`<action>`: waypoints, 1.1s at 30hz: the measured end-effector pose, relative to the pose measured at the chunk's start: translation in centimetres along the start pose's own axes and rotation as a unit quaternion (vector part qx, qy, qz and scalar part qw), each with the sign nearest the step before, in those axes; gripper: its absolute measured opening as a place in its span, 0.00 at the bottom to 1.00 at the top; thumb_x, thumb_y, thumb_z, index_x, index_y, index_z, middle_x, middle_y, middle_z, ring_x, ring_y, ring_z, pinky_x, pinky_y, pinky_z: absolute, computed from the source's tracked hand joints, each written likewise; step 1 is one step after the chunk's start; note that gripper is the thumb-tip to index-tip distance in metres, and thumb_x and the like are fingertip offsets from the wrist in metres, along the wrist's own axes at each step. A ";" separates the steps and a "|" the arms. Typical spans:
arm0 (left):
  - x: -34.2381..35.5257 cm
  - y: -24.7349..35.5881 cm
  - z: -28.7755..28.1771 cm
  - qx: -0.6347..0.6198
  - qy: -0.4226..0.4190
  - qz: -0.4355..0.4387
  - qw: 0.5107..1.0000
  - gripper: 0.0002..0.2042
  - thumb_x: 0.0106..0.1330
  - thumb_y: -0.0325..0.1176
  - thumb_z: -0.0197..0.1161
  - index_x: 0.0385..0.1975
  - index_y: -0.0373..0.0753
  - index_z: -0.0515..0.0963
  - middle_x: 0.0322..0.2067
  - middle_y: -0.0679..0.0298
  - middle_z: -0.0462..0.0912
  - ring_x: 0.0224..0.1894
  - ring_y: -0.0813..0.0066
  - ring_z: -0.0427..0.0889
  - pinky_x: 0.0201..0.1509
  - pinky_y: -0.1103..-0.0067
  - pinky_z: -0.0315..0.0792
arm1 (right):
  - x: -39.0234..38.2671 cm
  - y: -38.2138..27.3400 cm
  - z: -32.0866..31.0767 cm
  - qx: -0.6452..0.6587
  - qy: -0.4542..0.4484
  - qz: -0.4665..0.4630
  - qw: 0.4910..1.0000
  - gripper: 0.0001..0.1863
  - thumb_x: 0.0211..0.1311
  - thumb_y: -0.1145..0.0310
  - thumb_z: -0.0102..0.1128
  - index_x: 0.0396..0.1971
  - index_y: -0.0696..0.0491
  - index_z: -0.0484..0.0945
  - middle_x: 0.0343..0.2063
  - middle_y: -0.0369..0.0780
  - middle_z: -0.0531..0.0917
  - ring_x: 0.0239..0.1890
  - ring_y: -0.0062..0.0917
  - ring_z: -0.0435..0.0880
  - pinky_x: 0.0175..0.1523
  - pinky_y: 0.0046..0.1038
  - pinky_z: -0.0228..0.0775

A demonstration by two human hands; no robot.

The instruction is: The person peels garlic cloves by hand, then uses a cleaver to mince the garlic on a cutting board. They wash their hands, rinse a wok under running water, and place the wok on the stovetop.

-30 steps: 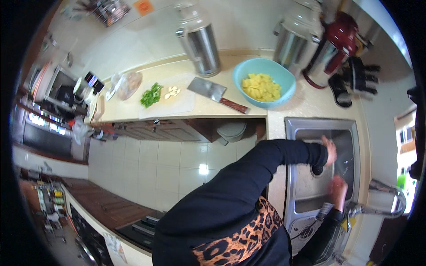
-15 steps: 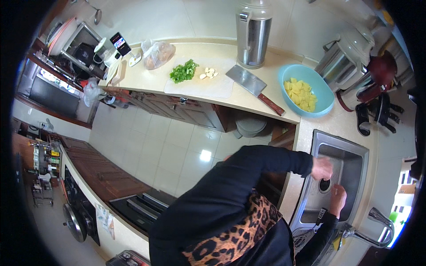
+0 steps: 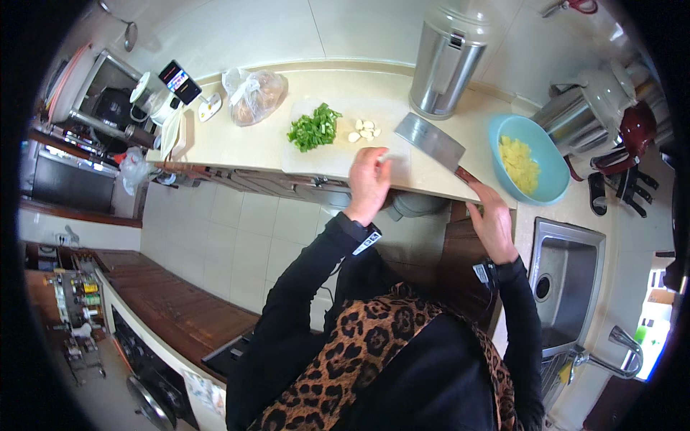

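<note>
My left hand [image 3: 369, 185] hovers over the front edge of the white cutting board [image 3: 305, 161], its fingers loosely bent and thumb apart, holding nothing I can see. Several peeled garlic cloves [image 3: 364, 130] lie just beyond it, beside a heap of chopped green vegetable [image 3: 315, 128]. A cleaver [image 3: 431, 141] rests flat on the counter, its blade overlapping the board's right side. At the end of its wooden handle is my right hand [image 3: 493, 224], fingers stretched over the handle and thumb apart. Its fingers partly hide the handle, so firm contact cannot be made out.
A light blue bowl [image 3: 553, 154] with yellow chunks [image 3: 519, 167] stands right of the cleaver. Behind it is a steel thermos flask [image 3: 445, 68]. A knotted plastic bag [image 3: 253, 97] and a propped phone [image 3: 180, 82] are at the left. The sink [image 3: 568, 276] lies at the right.
Both hands have left the sink and come over to the counter. My left is now by the cutting board, my right at the cleaver's handle. My body and the view have turned left.
</note>
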State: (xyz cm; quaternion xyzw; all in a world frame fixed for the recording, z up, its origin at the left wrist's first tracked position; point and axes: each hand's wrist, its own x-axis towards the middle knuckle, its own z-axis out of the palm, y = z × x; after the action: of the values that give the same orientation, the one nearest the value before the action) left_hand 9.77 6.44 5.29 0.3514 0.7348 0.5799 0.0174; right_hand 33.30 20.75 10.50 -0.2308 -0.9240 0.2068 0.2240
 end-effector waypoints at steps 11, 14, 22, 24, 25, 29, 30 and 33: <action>7.2 -9.4 0.0 0.126 -0.042 0.048 0.990 0.33 0.48 0.30 0.72 0.58 0.36 0.69 0.54 0.47 0.70 0.57 0.47 0.68 0.63 0.61 0.62 | 9.9 1.6 10.2 -0.281 -0.148 0.094 0.944 0.29 0.47 0.82 0.58 0.54 0.55 0.69 0.42 0.48 0.77 0.45 0.43 0.78 0.46 0.40 0.72; 7.7 -9.4 0.7 0.162 -0.042 0.067 0.984 0.24 0.47 0.30 0.73 0.49 0.43 0.79 0.51 0.52 0.74 0.52 0.52 0.72 0.56 0.64 0.68 | 10.3 2.3 10.3 -0.270 -0.189 0.101 0.939 0.27 0.46 0.80 0.59 0.52 0.56 0.70 0.38 0.49 0.76 0.42 0.44 0.79 0.45 0.38 0.73; 7.5 -10.0 1.5 0.141 -0.053 0.099 0.984 0.11 0.49 0.26 0.68 0.35 0.40 0.82 0.48 0.55 0.77 0.46 0.57 0.78 0.49 0.67 0.73 | 9.4 4.2 9.0 -0.241 -0.132 0.090 0.957 0.21 0.49 0.73 0.58 0.47 0.55 0.71 0.32 0.48 0.77 0.37 0.46 0.78 0.43 0.43 0.73; 7.3 -10.0 1.5 0.133 -0.067 0.072 0.986 0.09 0.50 0.24 0.67 0.32 0.39 0.82 0.48 0.55 0.77 0.45 0.59 0.79 0.48 0.68 0.74 | 9.4 4.6 8.9 -0.211 -0.123 0.066 0.968 0.21 0.49 0.73 0.57 0.47 0.55 0.72 0.32 0.48 0.77 0.37 0.45 0.78 0.42 0.43 0.72; 7.3 -10.0 1.5 0.115 -0.069 0.067 0.989 0.09 0.50 0.24 0.67 0.33 0.38 0.81 0.49 0.55 0.77 0.45 0.59 0.80 0.48 0.68 0.75 | 9.3 4.7 8.6 -0.184 -0.107 0.046 0.976 0.21 0.49 0.73 0.57 0.46 0.55 0.72 0.32 0.48 0.77 0.37 0.45 0.78 0.42 0.43 0.72; 7.6 -9.4 0.6 0.080 -0.111 0.003 0.991 0.11 0.50 0.24 0.68 0.34 0.36 0.78 0.50 0.55 0.76 0.46 0.59 0.80 0.48 0.68 0.75 | 9.4 3.6 7.3 -0.108 -0.077 0.012 0.991 0.20 0.50 0.75 0.56 0.46 0.55 0.73 0.31 0.47 0.77 0.35 0.43 0.79 0.38 0.42 0.73; 7.8 -9.2 0.4 0.078 -0.132 -0.024 0.988 0.12 0.49 0.25 0.68 0.35 0.36 0.77 0.50 0.55 0.76 0.46 0.58 0.80 0.49 0.68 0.75 | 9.3 2.8 6.9 -0.111 -0.073 0.020 0.991 0.19 0.50 0.76 0.56 0.45 0.55 0.75 0.31 0.47 0.78 0.31 0.42 0.79 0.34 0.41 0.72; 7.8 -8.4 0.1 0.087 -0.076 0.022 0.993 0.22 0.48 0.25 0.69 0.46 0.37 0.74 0.51 0.50 0.73 0.50 0.50 0.76 0.55 0.64 0.70 | 10.3 0.4 6.5 -0.044 -0.047 0.007 0.998 0.18 0.52 0.77 0.57 0.46 0.56 0.75 0.30 0.48 0.78 0.28 0.44 0.79 0.32 0.40 0.72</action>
State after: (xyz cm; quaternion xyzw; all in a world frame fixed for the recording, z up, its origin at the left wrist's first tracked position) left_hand -0.21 10.02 1.02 0.4106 0.7710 0.4859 0.0300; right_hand 22.02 24.61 8.30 -0.2366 -0.9403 0.1778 0.1682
